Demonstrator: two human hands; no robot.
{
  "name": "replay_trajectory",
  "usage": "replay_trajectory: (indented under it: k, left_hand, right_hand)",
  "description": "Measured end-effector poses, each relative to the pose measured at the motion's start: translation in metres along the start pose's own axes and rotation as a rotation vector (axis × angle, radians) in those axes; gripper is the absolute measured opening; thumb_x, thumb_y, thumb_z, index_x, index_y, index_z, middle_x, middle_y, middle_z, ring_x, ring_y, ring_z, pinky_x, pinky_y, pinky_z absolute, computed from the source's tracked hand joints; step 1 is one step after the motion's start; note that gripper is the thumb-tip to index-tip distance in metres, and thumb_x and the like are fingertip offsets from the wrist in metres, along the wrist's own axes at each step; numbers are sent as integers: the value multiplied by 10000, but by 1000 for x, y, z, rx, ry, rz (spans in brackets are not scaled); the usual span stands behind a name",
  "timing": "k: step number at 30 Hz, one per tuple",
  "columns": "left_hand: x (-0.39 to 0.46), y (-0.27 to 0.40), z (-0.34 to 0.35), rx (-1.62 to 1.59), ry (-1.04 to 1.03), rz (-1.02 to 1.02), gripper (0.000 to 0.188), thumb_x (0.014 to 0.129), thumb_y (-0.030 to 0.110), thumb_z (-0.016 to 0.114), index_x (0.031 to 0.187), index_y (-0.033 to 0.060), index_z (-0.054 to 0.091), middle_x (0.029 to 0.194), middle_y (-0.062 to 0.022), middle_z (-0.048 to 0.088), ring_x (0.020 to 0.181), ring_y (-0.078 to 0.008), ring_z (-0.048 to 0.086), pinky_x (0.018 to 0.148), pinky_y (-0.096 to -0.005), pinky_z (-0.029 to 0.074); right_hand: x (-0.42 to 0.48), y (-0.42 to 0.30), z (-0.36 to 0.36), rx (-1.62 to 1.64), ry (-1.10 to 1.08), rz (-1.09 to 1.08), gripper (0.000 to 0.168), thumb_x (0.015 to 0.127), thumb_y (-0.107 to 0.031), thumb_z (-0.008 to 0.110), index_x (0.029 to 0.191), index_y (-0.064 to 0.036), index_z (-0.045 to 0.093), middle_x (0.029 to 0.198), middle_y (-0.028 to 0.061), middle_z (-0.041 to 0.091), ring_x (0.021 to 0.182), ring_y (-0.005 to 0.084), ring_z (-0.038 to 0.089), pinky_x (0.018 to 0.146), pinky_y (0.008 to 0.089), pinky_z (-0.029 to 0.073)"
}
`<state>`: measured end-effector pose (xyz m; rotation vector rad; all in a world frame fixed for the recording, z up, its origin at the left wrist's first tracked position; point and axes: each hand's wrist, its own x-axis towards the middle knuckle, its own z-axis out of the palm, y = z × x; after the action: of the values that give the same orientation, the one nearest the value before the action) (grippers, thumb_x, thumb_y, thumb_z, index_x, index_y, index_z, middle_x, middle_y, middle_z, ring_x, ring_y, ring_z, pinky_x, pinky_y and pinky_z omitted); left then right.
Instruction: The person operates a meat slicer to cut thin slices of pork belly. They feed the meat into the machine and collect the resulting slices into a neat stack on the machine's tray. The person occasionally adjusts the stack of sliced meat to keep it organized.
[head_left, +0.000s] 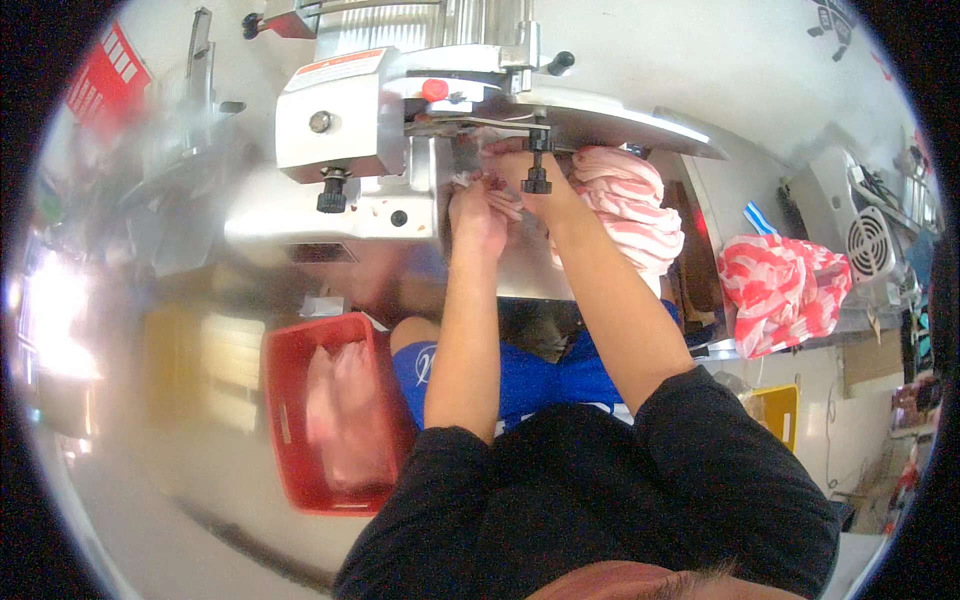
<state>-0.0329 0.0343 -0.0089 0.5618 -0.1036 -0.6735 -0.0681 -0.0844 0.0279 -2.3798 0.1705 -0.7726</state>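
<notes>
A metal meat slicer (337, 112) stands before me at the top of the head view. My left hand (478, 217) is bent around some thin meat slices (504, 201) beneath the machine's blade side. Close on its right, my right hand (529, 176) reaches under the slicer, partly hidden by a black knob; its fingertips are hard to make out, and I cannot tell whether it holds anything. A folded pile of sliced streaky meat (630, 210) lies just right of my right forearm.
A red plastic crate (277, 420) with pale pink meat is at lower left. Right of the slicer lies a red-and-white plastic bag (784, 292) on a metal worktop, near a machine with a round vent (870, 244). A yellow container (784, 412) is at lower right.
</notes>
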Motion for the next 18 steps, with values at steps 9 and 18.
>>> replay_trajectory:
  k: [9, 18]
  left_hand:
    - [-12, 4, 19, 59, -40, 2, 284, 1101, 224, 437, 1269, 24, 545, 1099, -122, 666, 1030, -266, 660, 929, -432, 545]
    - [-18, 22, 50, -103, -292, -165, 434, 929, 316, 555, 1238, 14, 596, 1187, -145, 678, 1094, -318, 641, 978, -445, 521]
  right_hand:
    - [-59, -64, -16, -313, 231, -70, 263, 871, -219, 629, 1015, -16, 717, 952, 219, 723, 815, 425, 677, 788, 504, 532]
    - [-57, -81, -56, -168, -49, 276, 390, 938, -163, 583, 1266, 42, 534, 1140, 326, 653, 1046, 512, 644, 934, 577, 497]
